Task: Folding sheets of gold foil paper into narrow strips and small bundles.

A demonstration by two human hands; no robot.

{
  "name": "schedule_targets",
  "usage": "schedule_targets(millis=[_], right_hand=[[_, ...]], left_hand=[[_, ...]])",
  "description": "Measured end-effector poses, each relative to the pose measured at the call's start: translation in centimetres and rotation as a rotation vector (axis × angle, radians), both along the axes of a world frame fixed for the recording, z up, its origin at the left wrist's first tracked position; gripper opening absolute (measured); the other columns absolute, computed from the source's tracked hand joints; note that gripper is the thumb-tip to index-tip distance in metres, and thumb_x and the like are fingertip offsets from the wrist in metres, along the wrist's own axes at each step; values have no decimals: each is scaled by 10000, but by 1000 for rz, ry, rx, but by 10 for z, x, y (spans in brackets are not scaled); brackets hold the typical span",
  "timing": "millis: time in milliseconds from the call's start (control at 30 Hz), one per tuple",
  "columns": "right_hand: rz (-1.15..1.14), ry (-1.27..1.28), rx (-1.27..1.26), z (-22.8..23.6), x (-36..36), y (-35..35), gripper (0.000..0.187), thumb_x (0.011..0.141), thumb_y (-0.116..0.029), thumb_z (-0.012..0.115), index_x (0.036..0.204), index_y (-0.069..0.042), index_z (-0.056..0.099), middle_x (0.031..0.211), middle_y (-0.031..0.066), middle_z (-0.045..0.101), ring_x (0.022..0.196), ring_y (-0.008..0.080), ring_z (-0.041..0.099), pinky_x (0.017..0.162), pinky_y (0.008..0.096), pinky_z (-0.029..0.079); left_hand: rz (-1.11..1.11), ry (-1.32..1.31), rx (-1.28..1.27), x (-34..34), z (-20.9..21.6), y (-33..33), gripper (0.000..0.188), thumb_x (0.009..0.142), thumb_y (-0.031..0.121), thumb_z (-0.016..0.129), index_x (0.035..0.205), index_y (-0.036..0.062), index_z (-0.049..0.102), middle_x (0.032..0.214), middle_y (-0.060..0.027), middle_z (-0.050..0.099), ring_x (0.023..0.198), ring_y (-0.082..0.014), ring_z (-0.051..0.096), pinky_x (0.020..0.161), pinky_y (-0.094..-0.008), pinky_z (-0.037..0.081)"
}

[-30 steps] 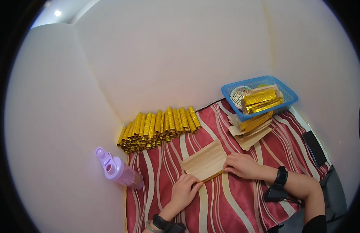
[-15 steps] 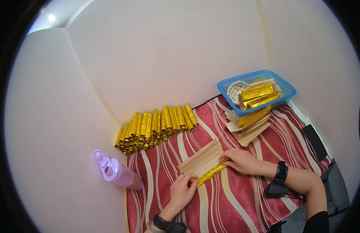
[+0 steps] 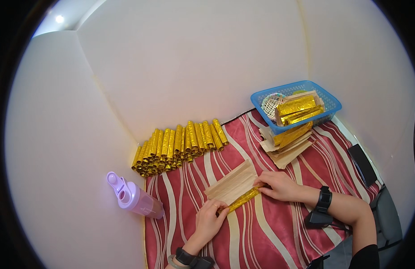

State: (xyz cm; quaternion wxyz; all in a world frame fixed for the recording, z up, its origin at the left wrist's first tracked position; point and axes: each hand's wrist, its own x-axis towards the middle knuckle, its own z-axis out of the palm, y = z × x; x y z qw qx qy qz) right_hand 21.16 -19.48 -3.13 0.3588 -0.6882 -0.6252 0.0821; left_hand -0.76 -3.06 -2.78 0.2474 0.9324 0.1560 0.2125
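Note:
A sheet of tan paper with a gold foil face (image 3: 234,181) lies on the striped red cloth (image 3: 279,224), its near edge curled into a gold roll (image 3: 244,200). My left hand (image 3: 210,217) is closed on the roll's left end, thumb and fingers pinching it. At the other end, the fingers of my right hand (image 3: 279,185) pinch the roll too. The flat tan part of the sheet extends away from me beyond the roll. Both hands wear black wrist devices.
Stacked gold paper rolls (image 3: 178,145) stand against the wall at far left. A purple shaker bottle (image 3: 135,197) is nearer. At far right, a blue basket (image 3: 330,105) holds gold sheets and a small woven basket; more folded sheets (image 3: 286,150) lie before it. A black phone-like slab (image 3: 362,165) lies rightmost.
The gold roll has turned slightly away from me, showing a narrower gold strip. Both hands keep their hold at its ends and have barely shifted.

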Motion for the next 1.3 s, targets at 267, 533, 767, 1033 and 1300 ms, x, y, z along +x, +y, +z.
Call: schedule_targets(millis=[267, 533, 767, 1033, 1300], right_hand=[[114, -96, 115, -7, 4, -1, 136, 741, -52, 626, 867, -82, 583, 919, 67, 579, 949, 252, 575, 770, 375, 486], [81, -140, 60, -5, 2, -3, 171, 738, -120, 649, 891, -83, 582, 925, 70, 586, 940, 261, 584, 771, 374, 493], [116, -211, 155, -5, 2, -3, 184, 745, -138, 658, 909, -82, 595, 921, 70, 591, 941, 252, 588, 771, 372, 498], [113, -266, 155, 1, 1, -4, 151, 763, -142, 672, 895, -87, 622, 892, 45, 596, 921, 233, 575, 778, 356, 494], [120, -221, 117, -3, 3, -3, 134, 834, -199, 680, 896, -88, 639, 862, 40, 597, 874, 237, 563, 771, 355, 479]], left_hand=[[-169, 7, 285, 2, 3, 2, 214, 694, 169, 754, 836, 102, 607, 918, -27, 567, 986, -234, 545, 878, -398, 403], [-137, 66, 102, -1, 0, 2, 292, 725, 241, 767, 942, 106, 625, 1024, -32, 559, 1035, -217, 529, 963, -398, 327], [-170, 65, 191, -2, 8, 0, 267, 749, 268, 758, 939, 117, 648, 1005, -17, 570, 1018, -191, 538, 958, -404, 304], [-266, -27, 177, -1, 5, -2, 145, 774, 177, 732, 870, 95, 661, 877, -25, 615, 837, -210, 599, 746, -347, 449], [-124, -57, 7, -2, -1, -4, 132, 838, 128, 680, 940, 55, 637, 870, -84, 649, 750, -257, 650, 619, -341, 517]])
